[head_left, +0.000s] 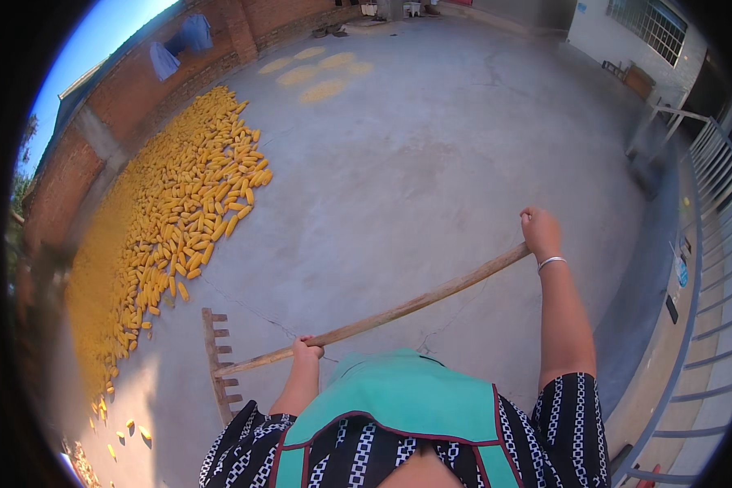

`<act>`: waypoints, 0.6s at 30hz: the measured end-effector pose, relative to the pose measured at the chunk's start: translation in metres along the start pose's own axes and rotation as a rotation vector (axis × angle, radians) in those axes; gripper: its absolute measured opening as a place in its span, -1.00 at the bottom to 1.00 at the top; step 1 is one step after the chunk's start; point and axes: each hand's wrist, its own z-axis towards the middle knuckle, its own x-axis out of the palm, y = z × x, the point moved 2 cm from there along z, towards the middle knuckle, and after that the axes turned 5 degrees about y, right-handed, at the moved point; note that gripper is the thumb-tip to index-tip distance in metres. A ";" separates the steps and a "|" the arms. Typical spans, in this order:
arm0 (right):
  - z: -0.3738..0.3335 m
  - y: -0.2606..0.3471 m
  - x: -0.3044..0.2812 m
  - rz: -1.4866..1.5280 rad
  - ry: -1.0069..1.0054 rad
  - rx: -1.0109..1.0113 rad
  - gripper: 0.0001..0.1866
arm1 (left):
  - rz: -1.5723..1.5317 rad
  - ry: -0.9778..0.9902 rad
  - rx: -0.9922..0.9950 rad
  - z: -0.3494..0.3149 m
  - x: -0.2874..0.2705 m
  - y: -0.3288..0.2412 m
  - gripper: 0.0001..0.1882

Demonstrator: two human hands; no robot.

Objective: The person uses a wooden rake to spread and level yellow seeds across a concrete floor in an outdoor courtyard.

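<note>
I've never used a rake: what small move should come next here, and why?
Perhaps ease the rake's toothed head forward-left toward the corn cobs: the left hand and right hand grip the handle, but the head is apart from the pile.

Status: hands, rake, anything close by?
Left hand, right hand both gripping wooden rake. Rake head at left; floor contact unclear. Nearby: corn pile, not touching rake.

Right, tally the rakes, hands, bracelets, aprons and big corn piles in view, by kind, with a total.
Rake: 1
Hands: 2 (left hand and right hand, both holding the rake)
Bracelet: 1
Apron: 1
Big corn pile: 1
Total: 6
</note>
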 end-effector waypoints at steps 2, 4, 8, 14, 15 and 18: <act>0.064 0.001 0.004 -0.033 0.011 -0.018 -0.84 | -0.034 0.014 -0.040 0.012 0.054 0.030 -0.84; 0.120 0.004 0.016 -0.047 -0.023 -0.049 -0.83 | -0.007 -0.015 -0.028 0.035 0.116 0.043 -0.83; 0.229 0.007 0.062 -0.047 0.003 -0.014 -0.83 | -0.010 -0.050 -0.068 0.121 0.205 0.079 -0.83; 0.419 0.026 0.097 -0.131 -0.001 0.078 -0.82 | -0.030 -0.078 -0.201 0.235 0.397 0.158 -0.83; 0.451 0.019 0.097 -0.149 -0.001 0.087 -0.82 | -0.016 -0.088 -0.217 0.227 0.434 0.174 -0.82; 0.534 0.026 0.105 -0.115 -0.059 0.074 -0.82 | 0.082 -0.076 -0.193 0.178 0.562 0.185 -0.81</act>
